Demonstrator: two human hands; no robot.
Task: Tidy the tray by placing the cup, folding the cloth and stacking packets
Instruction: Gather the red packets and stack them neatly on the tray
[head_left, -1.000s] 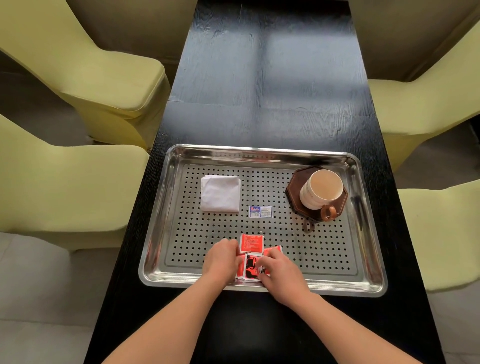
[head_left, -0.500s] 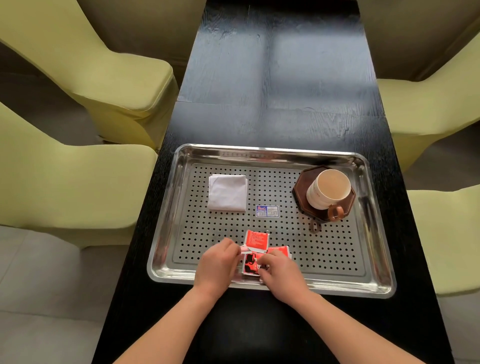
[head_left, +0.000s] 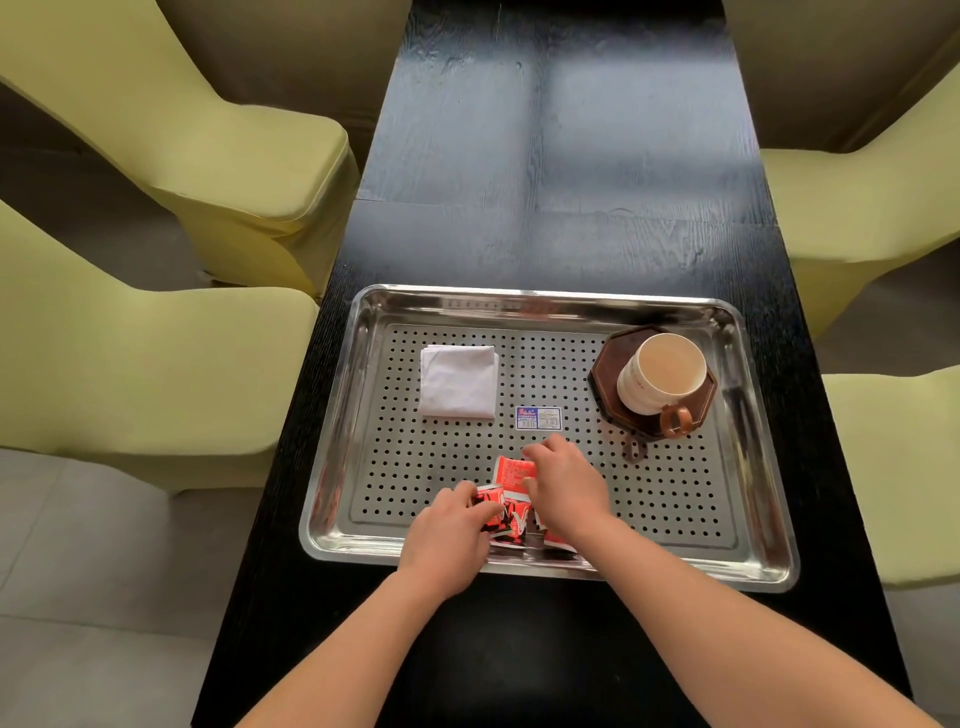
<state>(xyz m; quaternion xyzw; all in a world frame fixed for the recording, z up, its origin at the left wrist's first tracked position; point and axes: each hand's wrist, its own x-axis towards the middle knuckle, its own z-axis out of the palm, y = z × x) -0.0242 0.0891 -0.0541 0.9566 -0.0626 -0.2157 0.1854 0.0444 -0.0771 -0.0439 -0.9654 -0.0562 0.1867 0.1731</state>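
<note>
Holding packets (head_left: 515, 474) between grips: left hand (head_left: 448, 540) nearer, right hand (head_left: 567, 489) farther.

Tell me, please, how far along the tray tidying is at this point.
Done: the cup stands on its brown coaster and the white cloth lies folded. In hand: the left hand and right hand grip the red packets at the tray's near edge. Left: squaring them into one stack.

Nothing is legible: print on the blue-and-white sticker (head_left: 538, 418) on the tray (head_left: 545, 306), the red packets (head_left: 511, 473) and the cup (head_left: 636, 384) is too small to read.
</note>
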